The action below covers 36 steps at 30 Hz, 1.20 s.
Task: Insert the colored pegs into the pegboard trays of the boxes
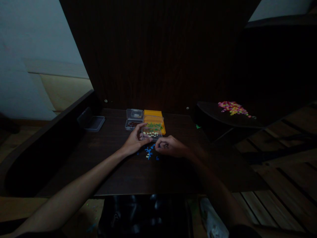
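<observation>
Dim light falls on a dark wooden table (116, 180) backed by a tall panel (158, 59), with a pale wall (37, 39) beyond its left edge. On a curved shelf (211, 110) to the right lies a heap of pink and yellow beads (232, 107).

Work in hand seems to be picking over small coloured pieces by fingertip, at a clear box (158, 138) midway between the table's left and right edges, toward the back edge. It contains cream pieces (152, 133). The left hand (135, 140) is closed around its left end, thumb along the near side; whether the box is lifted or rests on the table I cannot tell. The right hand (170, 146) is just beside the box's near right corner, fingers curled inward; whether they pinch a piece is hidden.

Blue pieces (149, 151) lie scattered nearer the front edge, a few cream ones among them. Behind the box, toward the back edge, stand a yellow box (153, 113) with green pieces (155, 126) and a hinged case (135, 114) with brown bits.

The next move, I judge, calls for a light fingertip grip and a level box.
</observation>
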Each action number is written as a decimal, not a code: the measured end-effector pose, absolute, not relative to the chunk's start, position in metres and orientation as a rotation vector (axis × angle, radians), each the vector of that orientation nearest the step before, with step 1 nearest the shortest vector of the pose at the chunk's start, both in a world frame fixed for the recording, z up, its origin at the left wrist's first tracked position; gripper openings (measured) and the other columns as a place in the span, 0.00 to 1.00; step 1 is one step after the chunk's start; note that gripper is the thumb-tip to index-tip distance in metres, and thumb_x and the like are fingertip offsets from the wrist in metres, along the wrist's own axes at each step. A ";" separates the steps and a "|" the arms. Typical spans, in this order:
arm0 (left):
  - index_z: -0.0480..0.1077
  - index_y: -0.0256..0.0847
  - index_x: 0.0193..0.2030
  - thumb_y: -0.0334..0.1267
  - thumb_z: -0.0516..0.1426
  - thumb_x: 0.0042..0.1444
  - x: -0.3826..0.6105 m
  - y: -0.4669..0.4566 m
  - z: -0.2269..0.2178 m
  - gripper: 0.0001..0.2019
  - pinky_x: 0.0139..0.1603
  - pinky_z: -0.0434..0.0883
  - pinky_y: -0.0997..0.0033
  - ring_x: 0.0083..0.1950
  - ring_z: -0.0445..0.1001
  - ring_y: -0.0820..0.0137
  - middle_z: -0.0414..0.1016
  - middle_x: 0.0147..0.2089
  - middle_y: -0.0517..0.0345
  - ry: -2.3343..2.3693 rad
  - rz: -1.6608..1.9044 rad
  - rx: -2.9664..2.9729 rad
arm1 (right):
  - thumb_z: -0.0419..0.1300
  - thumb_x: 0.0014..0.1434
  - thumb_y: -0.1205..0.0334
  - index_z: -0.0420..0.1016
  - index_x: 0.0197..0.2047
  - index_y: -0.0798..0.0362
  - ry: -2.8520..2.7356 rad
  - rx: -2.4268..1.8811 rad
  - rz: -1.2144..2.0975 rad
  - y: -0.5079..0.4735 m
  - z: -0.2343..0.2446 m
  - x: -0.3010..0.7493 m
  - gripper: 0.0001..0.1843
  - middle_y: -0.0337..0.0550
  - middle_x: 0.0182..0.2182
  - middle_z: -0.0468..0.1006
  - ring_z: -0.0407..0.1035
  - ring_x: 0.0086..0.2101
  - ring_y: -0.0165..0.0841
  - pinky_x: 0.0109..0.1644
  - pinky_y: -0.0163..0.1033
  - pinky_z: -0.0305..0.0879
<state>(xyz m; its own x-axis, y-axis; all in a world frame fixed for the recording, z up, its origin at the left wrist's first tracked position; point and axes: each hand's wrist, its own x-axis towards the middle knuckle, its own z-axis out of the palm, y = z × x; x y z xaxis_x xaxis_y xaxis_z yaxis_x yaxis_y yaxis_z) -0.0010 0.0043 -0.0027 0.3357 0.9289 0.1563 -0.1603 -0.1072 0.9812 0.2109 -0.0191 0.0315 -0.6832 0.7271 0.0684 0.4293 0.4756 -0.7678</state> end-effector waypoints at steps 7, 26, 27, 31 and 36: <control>0.59 0.45 0.58 0.38 0.68 0.43 0.001 0.001 -0.002 0.35 0.45 0.76 0.62 0.41 0.75 0.70 0.65 0.57 0.49 0.770 1.093 1.378 | 0.55 0.61 0.55 0.68 0.37 0.55 -2.233 -1.072 0.967 -0.012 0.029 0.224 0.11 0.29 0.18 0.63 0.54 0.19 0.23 0.24 0.29 0.51; 0.58 0.45 0.59 0.36 0.68 0.44 0.001 -0.002 -0.001 0.35 0.45 0.76 0.63 0.42 0.75 0.70 0.66 0.56 0.49 0.748 1.053 1.368 | 0.53 0.59 0.56 0.64 0.36 0.54 -2.158 -1.242 0.946 -0.011 0.036 0.220 0.09 0.31 0.18 0.66 0.57 0.20 0.25 0.25 0.30 0.52; 0.58 0.45 0.59 0.36 0.68 0.44 0.001 -0.001 -0.001 0.35 0.45 0.76 0.63 0.42 0.75 0.70 0.67 0.55 0.49 0.746 1.052 1.369 | 0.53 0.59 0.56 0.64 0.36 0.54 -2.154 -1.246 0.959 -0.011 0.036 0.220 0.09 0.31 0.18 0.66 0.57 0.19 0.25 0.25 0.30 0.52; 0.58 0.45 0.58 0.36 0.68 0.44 0.002 0.000 -0.003 0.35 0.45 0.76 0.62 0.41 0.75 0.71 0.65 0.57 0.48 0.733 1.058 1.377 | 0.53 0.58 0.58 0.65 0.37 0.54 -2.144 -1.270 0.968 -0.009 0.034 0.220 0.08 0.30 0.18 0.66 0.57 0.19 0.25 0.26 0.30 0.52; 0.59 0.44 0.58 0.36 0.68 0.44 0.003 -0.001 -0.003 0.35 0.45 0.76 0.64 0.41 0.75 0.71 0.65 0.58 0.48 0.713 1.050 1.355 | 0.54 0.57 0.59 0.67 0.37 0.55 -2.143 -1.268 0.940 -0.007 0.028 0.222 0.08 0.32 0.19 0.67 0.59 0.20 0.25 0.26 0.29 0.53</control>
